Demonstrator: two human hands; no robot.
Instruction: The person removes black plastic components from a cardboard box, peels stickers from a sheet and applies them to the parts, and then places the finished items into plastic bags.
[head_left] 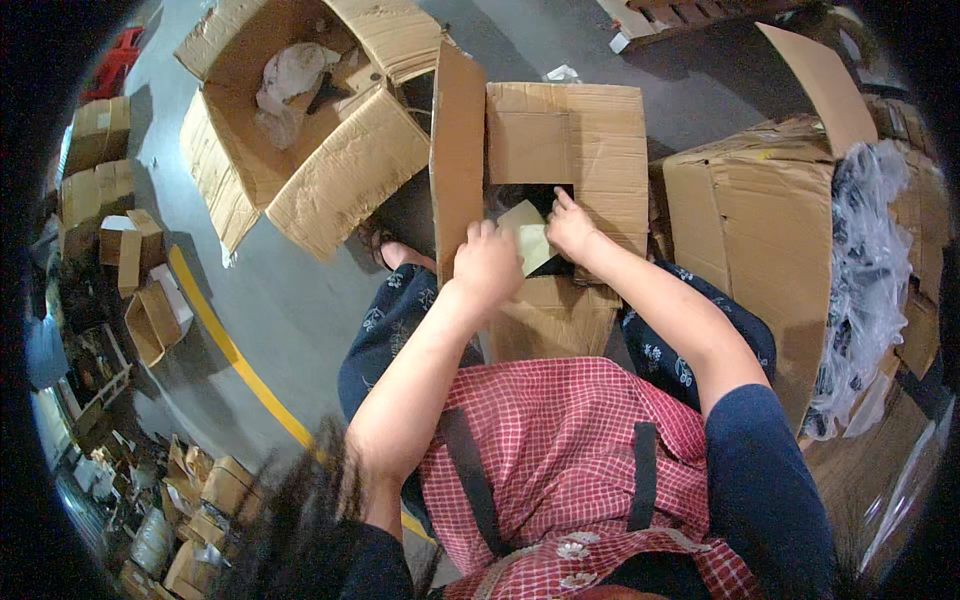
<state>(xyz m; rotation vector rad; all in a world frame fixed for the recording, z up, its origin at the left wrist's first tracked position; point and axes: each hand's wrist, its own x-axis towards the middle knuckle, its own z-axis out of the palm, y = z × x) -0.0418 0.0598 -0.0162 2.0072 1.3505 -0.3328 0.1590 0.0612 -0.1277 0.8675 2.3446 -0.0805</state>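
Note:
A brown cardboard box (pixel 610 150) stands between my knees, its top partly open around a dark gap. Inside the gap shows a pale yellow-green sheet (pixel 535 243), seemingly paper, with a bend across it. My left hand (pixel 488 262) is closed at the sheet's left edge, fingers curled; its grip is partly hidden. On the other side, my right hand (pixel 573 232) reaches over the gap with its index finger stretched toward the far edge and the other fingers bent. Nothing shows in the right hand. A tall flap (pixel 458 160) rises at the box's left.
Ahead on the left, a large open carton (pixel 350 160) holds crumpled whitish plastic. Close on my right stands another big carton (pixel 750 240) with clear plastic wrap (pixel 865 280) along its side. Smaller boxes (pixel 155 310) and a yellow floor line (pixel 225 345) lie left.

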